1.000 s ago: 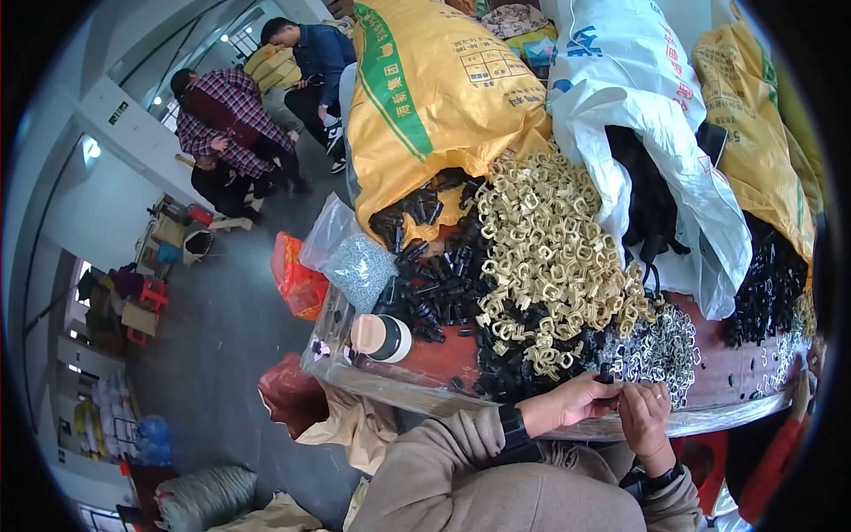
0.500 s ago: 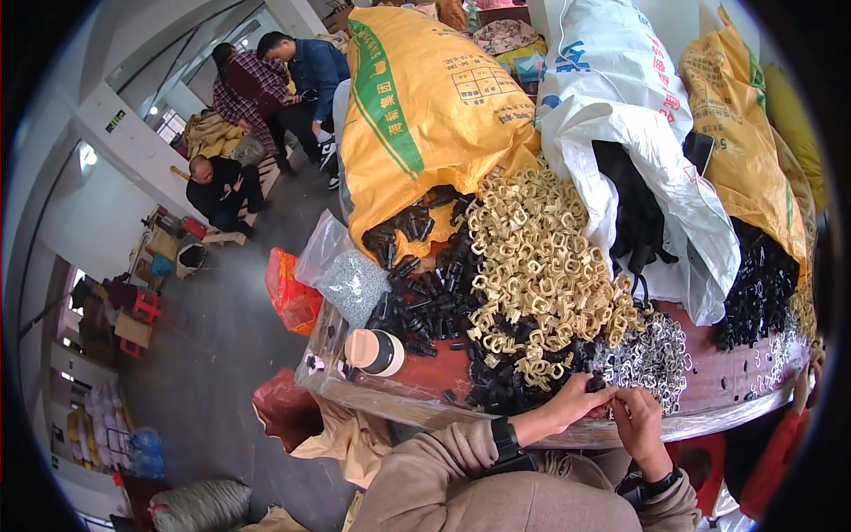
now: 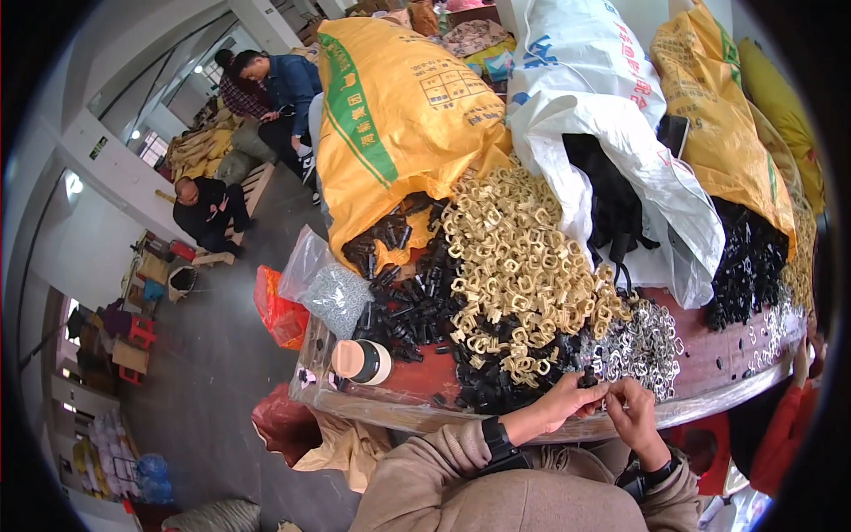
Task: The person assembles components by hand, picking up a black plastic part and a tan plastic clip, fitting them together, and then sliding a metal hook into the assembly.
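At the table's front edge my left hand is closed round a small black plastic piece, whose end sticks up past the thumb. My right hand meets it from the right, its fingers pinched together by the left fingertips. Whatever lies in that pinch is hidden or too small to name. Just beyond the hands lies a heap of silver metal hooks. Left of it rises a large pile of cream plastic buckles, with black plastic pieces spread along its left side.
A yellow sack, a white sack and another yellow sack spill parts onto the table. A lidded cup and a clear bag of grey bits stand left. People are across the room; someone's red sleeve is at right.
The view has shifted slightly, so the table's contents sit further left. My hands stay together at the edge, and the right fingers have curled in closer to the left hand.
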Demonstrator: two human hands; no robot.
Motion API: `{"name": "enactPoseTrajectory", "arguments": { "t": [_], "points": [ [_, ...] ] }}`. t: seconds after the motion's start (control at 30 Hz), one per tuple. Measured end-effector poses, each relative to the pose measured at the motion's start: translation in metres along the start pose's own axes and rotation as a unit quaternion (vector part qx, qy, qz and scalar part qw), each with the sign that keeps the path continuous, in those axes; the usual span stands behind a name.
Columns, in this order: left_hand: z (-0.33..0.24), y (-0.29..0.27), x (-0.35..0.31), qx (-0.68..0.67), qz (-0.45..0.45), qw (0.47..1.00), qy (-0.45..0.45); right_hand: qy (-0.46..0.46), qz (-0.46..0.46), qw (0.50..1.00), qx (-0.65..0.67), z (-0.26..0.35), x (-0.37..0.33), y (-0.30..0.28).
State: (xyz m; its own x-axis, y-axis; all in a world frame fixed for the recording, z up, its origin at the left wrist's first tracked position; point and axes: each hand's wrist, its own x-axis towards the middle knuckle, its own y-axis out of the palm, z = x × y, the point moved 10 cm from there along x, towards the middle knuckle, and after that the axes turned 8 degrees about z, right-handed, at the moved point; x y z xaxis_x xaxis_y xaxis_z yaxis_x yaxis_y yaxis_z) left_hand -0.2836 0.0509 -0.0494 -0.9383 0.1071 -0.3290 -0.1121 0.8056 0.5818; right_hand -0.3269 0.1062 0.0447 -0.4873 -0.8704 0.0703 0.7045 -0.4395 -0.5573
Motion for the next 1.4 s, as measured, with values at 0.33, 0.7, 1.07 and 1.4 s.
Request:
{"name": "enactPoseTrajectory", "arguments": {
  "t": [0.33,0.7,1.07,1.4],
  "points": [
    [-0.021,-0.002,-0.002,-0.223,0.056,0.973,0.014,0.017,0.027,0.995,0.096,-0.024,0.011,-0.009],
    [-0.008,-0.003,-0.001,-0.105,0.043,0.993,-0.031,-0.125,-0.056,0.984,-0.115,0.013,0.003,-0.017],
    [0.002,0.004,-0.002,-0.07,0.07,0.994,-0.047,-0.127,-0.024,0.975,-0.18,0.016,0.005,-0.004],
    [0.013,0.008,-0.001,-0.025,0.084,0.993,-0.084,-0.059,0.029,0.985,-0.159,0.0,0.007,0.004]
  ]
}}
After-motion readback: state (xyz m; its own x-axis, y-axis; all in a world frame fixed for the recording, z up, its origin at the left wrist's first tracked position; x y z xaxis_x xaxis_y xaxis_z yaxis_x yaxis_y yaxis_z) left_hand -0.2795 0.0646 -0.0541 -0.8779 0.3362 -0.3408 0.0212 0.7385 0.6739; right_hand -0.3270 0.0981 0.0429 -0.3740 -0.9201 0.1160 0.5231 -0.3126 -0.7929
